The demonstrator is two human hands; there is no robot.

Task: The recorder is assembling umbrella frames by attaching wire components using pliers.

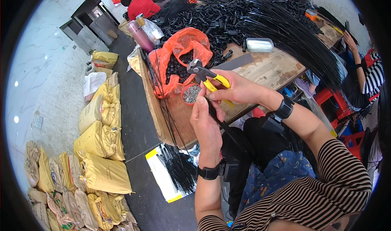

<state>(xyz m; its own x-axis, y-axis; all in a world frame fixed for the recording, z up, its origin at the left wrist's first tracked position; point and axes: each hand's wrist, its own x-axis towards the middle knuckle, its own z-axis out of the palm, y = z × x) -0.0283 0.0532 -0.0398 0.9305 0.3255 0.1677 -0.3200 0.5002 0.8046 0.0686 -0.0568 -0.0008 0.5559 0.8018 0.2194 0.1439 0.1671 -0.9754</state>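
My right hand [240,87] is closed round the yellow handles of a pair of end-cutting pincers [207,74], whose dark metal jaws point up and left over the table. Just below, the fingers of my left hand [207,123] are pinched together and close to the handles. A thin black strip [225,127] runs from these fingers down toward my lap; its upper end is hidden. Beside the left fingertips sits a small red bowl [191,94] of little metal pieces. An orange plastic bag [162,56] holding black plastic parts lies open behind it.
Black parts [228,21] and long black rods [293,31] cover the far table [273,70]. A clear tray [260,45] and a pink flask [141,36] stand there. Yellow sacks [106,174] line the left floor. Another person [142,6] sits behind; one more is at right.
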